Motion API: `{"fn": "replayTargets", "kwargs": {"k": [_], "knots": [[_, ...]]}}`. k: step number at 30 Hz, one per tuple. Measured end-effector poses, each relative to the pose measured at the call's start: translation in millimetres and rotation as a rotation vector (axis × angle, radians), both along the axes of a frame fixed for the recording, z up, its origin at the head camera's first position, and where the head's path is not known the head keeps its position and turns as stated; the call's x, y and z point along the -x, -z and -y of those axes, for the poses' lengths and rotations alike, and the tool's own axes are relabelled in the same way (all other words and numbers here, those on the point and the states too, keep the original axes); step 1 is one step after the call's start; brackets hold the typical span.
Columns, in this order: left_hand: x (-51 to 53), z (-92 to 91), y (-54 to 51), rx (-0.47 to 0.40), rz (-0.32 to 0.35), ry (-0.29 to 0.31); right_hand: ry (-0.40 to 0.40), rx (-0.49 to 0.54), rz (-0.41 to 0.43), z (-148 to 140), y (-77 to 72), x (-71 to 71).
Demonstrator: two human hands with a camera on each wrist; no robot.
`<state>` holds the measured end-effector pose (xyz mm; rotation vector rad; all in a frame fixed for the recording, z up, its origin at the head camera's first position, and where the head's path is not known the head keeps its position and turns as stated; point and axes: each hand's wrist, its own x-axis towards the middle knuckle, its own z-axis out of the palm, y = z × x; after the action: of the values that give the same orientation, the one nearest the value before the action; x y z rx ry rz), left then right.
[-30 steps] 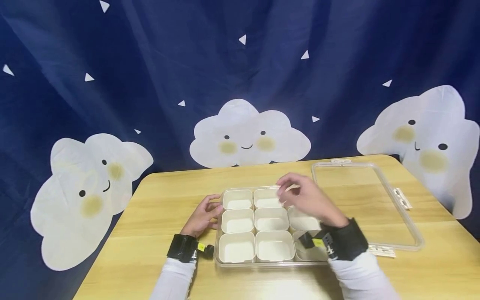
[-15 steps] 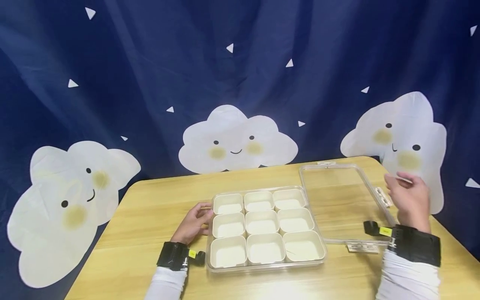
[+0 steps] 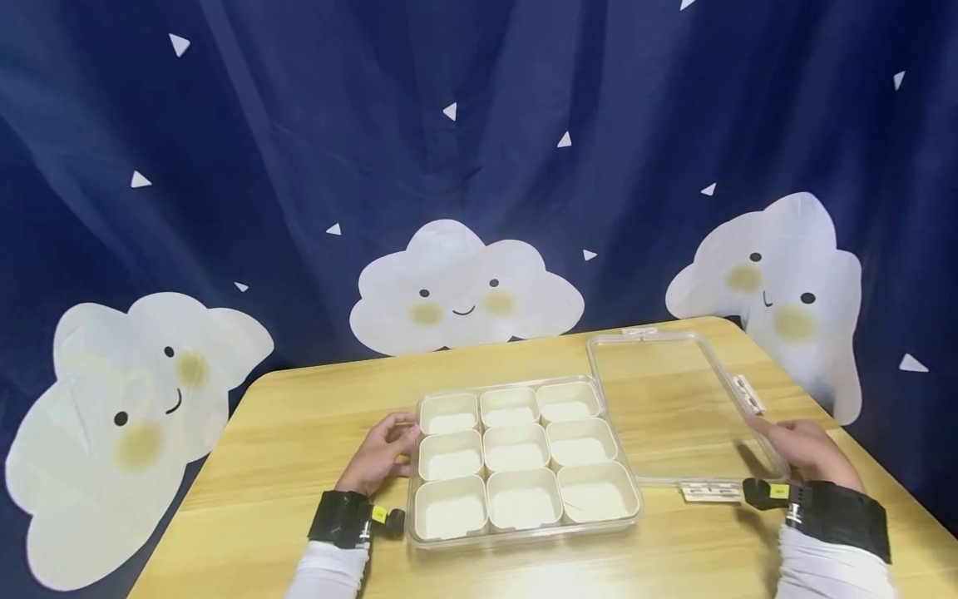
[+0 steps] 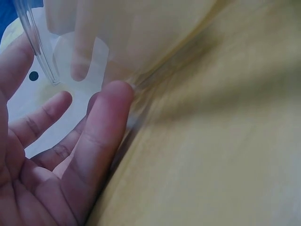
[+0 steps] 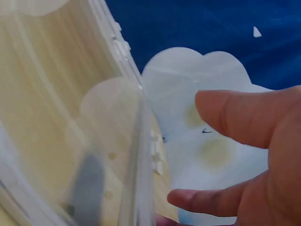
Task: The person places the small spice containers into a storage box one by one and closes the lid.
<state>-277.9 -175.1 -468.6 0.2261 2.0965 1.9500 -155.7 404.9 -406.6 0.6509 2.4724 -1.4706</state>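
Note:
A clear plastic storage box (image 3: 524,539) stands on the table, filled with several cream square cups (image 3: 522,497) in rows. Beside its left wall my left hand (image 3: 380,453) rests, fingers loosely spread; the left wrist view shows the thumb (image 4: 109,110) against or very near the clear wall. To the right of the box lies its transparent lid (image 3: 659,408), with white latches (image 3: 713,492) on its edges. My right hand (image 3: 808,449) is at the lid's right edge. In the right wrist view its thumb (image 5: 235,113) and fingers are apart, with nothing between them.
The wooden table (image 3: 299,424) ends close beyond the lid's right and far edges. Behind it hangs a dark blue curtain (image 3: 314,125) with white clouds and triangles. A thin line shows inside the front right cup (image 3: 599,495).
My right hand has moved from above the cups out to the right, then down to the lid's right edge. My left hand stays at the box. The head view has shifted.

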Motion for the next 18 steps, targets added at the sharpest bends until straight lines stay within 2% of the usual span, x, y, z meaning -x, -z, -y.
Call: {"fn": "replayTargets", "kwargs": {"k": [4, 8, 18], "knots": [[-0.4, -0.2, -1.5, -0.017, 0.000, 0.012, 0.010, 0.002, -0.031, 2.2, 5.9, 2.3], [-1.3, -0.8, -2.0, -0.015, 0.006, 0.000, 0.016, 0.006, -0.043, 2.8, 10.2, 3.6], [1.2, -1.3, -1.0, -0.011, -0.002, -0.020, 0.039, -0.053, -0.060, 6.7, 9.5, 7.2]]}}
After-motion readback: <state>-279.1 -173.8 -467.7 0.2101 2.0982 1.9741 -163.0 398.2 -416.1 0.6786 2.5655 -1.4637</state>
